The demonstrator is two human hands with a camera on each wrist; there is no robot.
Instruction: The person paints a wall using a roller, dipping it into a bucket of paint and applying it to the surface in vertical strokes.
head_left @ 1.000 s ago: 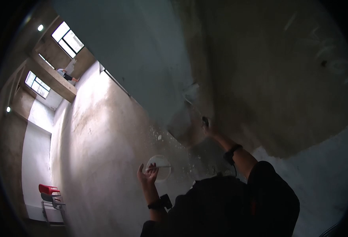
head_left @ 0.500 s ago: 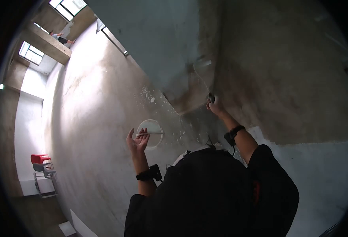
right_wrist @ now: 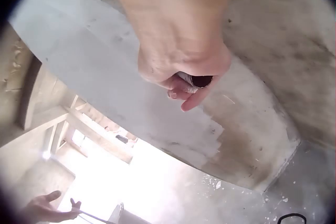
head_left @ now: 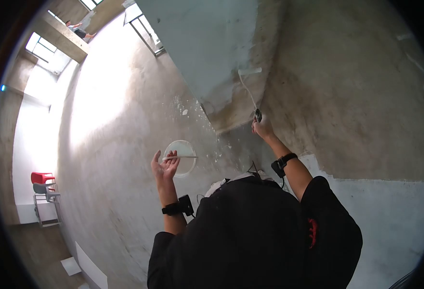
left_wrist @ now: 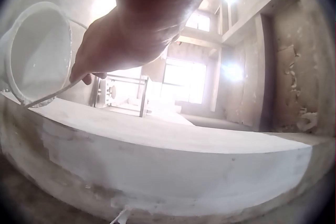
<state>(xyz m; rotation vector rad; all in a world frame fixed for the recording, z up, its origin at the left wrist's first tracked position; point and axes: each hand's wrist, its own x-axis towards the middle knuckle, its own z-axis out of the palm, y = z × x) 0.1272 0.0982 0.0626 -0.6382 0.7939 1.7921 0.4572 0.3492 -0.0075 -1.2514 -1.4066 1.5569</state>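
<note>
My left hand (head_left: 166,166) holds the bail handle of a white bucket (head_left: 188,168), fingers curled up around it. In the left wrist view the bucket (left_wrist: 42,50) hangs beside that hand, its rim toward the camera. My right hand (head_left: 263,126) grips the handle of a paint roller (head_left: 250,71), whose thin bent rod leads up to the white roller head at the wall. The roller head lies across the narrow wall face (head_left: 221,58), near its edge with the bare wall. In the right wrist view my right hand (right_wrist: 184,61) is wrapped around the handle end.
To the right is a bare brown-grey wall (head_left: 346,96) with a pale band (head_left: 385,216) low down. White splatters (head_left: 185,112) mark the floor. A red chair and a grey chair (head_left: 43,188) stand at the left. Far off are a metal-legged table (head_left: 142,29) and another person (head_left: 79,31).
The head view has tilted, so the scene sits higher in it. The roller head has moved right across the wall face. My left hand keeps its hold on the bucket handle.
</note>
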